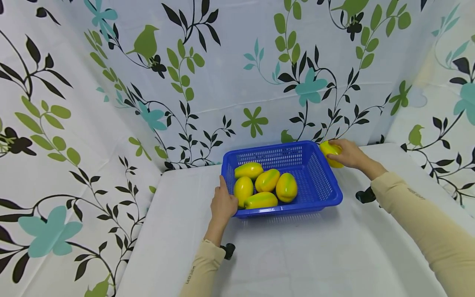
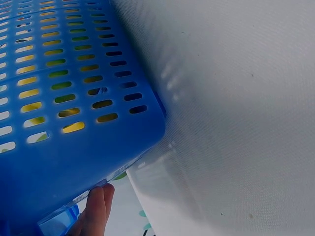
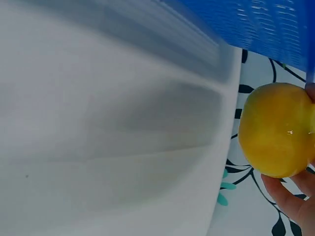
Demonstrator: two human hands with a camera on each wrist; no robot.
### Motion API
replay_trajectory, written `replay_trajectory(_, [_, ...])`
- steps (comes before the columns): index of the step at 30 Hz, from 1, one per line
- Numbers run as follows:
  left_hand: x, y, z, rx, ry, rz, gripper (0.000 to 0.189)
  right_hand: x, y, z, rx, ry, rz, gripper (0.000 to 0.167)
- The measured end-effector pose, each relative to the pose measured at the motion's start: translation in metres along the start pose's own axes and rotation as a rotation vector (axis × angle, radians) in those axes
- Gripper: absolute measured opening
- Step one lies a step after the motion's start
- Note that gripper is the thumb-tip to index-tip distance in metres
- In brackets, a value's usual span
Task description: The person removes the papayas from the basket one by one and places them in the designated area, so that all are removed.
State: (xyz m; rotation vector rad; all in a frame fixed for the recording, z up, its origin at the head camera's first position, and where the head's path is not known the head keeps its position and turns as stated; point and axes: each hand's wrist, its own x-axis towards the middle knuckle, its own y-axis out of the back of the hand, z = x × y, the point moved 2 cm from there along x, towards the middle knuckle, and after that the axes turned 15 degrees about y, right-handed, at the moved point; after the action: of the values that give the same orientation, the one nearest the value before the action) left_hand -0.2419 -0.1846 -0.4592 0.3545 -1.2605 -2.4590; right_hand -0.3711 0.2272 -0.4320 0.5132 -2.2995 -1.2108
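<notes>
A blue plastic basket (image 1: 311, 202) with slotted walls holds several glossy yellow fruits (image 1: 260, 201) streaked with green, grouped in its left half. At the basket's front left corner, my left hand (image 1: 224, 202) grips the rim; in the left wrist view its fingertips (image 2: 100, 199) touch the rim's edge. My right hand (image 1: 348, 153) holds another yellow fruit (image 1: 331, 153) just outside the basket's right rim, near the back corner. The right wrist view shows this fruit (image 3: 275, 130) raised above the table level, fingers (image 3: 285, 199) against its side. Much of the right hand is out of that view.
A white cloth covers the table (image 1: 282, 251). Behind and at both sides hangs a white curtain (image 1: 222, 82) printed with leaves, birds and flowers. Dark wrist-worn devices (image 1: 228, 251) show at both sleeves. The table's far edge runs just behind the basket.
</notes>
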Motion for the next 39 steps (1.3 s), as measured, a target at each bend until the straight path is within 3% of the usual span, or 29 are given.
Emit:
replay_trajectory(14, [-0.002, 0.002, 0.001, -0.008, 0.004, -0.007, 0.078, -0.013, -0.033, 0.019, -0.008, -0.073, -0.105, 0.062])
replay_trajectory(20, [-0.004, 0.002, 0.003, -0.006, 0.003, -0.010, 0.078, -0.014, -0.035, 0.020, -0.033, -0.093, -0.125, 0.063])
replay_trajectory(26, [-0.003, 0.002, 0.002, -0.001, 0.008, -0.016, 0.079, -0.004, -0.013, 0.002, -0.063, -0.127, -0.054, 0.062])
replay_trajectory(32, [-0.003, 0.002, 0.002, 0.000, 0.016, -0.012, 0.079, 0.019, 0.009, -0.029, -0.075, -0.040, 0.010, 0.061])
replay_trajectory(39, [-0.004, 0.004, 0.003, -0.008, 0.022, -0.020, 0.079, 0.036, 0.009, -0.061, -0.078, 0.040, 0.001, 0.062])
